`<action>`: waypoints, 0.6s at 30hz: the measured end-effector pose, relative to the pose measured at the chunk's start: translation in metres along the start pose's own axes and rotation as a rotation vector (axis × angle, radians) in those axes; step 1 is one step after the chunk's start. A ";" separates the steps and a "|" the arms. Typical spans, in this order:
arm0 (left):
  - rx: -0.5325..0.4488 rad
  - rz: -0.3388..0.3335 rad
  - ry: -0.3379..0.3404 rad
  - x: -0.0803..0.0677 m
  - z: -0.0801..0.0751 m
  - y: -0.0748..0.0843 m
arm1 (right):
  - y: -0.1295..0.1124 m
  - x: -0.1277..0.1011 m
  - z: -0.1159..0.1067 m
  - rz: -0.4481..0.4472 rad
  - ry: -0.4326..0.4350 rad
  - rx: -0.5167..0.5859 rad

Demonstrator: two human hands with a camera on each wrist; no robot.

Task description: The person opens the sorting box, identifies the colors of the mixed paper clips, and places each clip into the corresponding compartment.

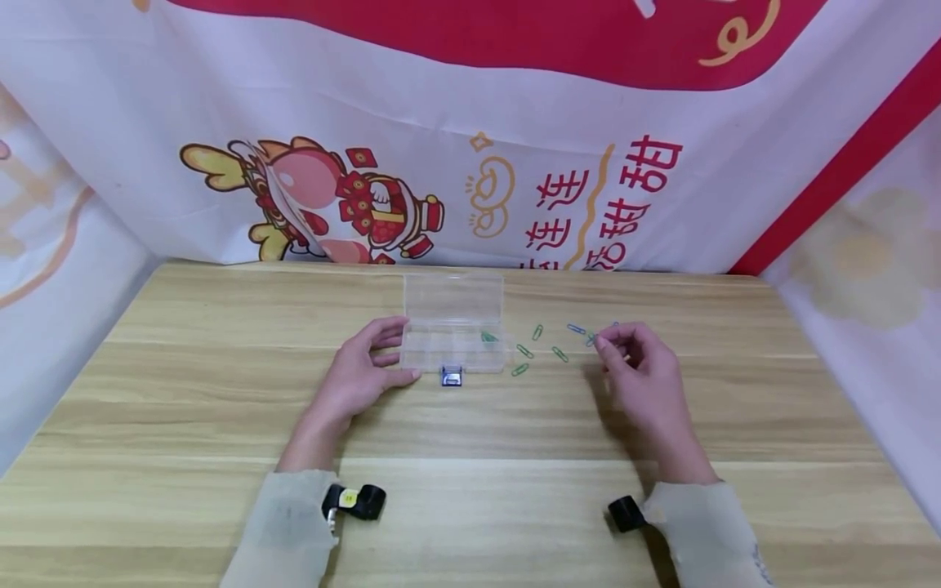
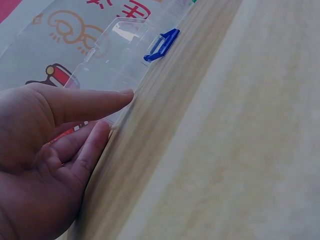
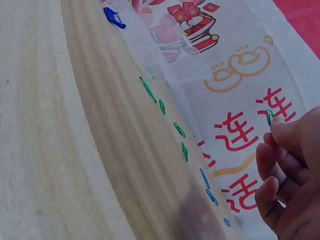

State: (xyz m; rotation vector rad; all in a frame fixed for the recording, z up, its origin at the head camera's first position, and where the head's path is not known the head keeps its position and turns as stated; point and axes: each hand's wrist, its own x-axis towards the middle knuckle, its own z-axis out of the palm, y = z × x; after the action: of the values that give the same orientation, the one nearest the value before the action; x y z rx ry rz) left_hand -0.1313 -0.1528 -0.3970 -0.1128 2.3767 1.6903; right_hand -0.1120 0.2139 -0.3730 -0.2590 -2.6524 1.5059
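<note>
I see one green clip already lying in the open clear box (image 1: pixel 453 336), which my left hand (image 1: pixel 365 377) steadies with straight fingers. My right hand (image 1: pixel 641 375) pinches a green paper clip (image 3: pixel 269 116); several clips (image 1: pixel 540 351) remain on the table (image 1: pixel 220 392).

I see a green paper clip (image 3: pixel 269 116) pinched at my right fingers (image 3: pixel 282 131), green and blue paper clips (image 1: pixel 540 347) beyond them on the pale striped-grain wooden bench (image 1: pixel 470 457), and a clear storage box (image 1: pixel 453 325) with a blue latch (image 1: pixel 451 376) touching my left fingers (image 2: pixel 95 102).
</note>
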 end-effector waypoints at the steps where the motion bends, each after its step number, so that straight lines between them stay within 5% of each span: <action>1: 0.001 0.000 0.000 0.000 0.000 0.000 | -0.002 -0.001 0.000 -0.001 -0.001 0.000; 18: -0.002 0.005 0.001 0.001 0.000 -0.001 | -0.021 -0.001 0.012 -0.013 -0.035 0.037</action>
State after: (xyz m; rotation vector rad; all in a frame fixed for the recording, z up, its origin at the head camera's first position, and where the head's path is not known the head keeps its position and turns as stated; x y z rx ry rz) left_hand -0.1326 -0.1531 -0.3978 -0.1082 2.3773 1.6956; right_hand -0.1150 0.1931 -0.3607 -0.2138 -2.6445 1.5679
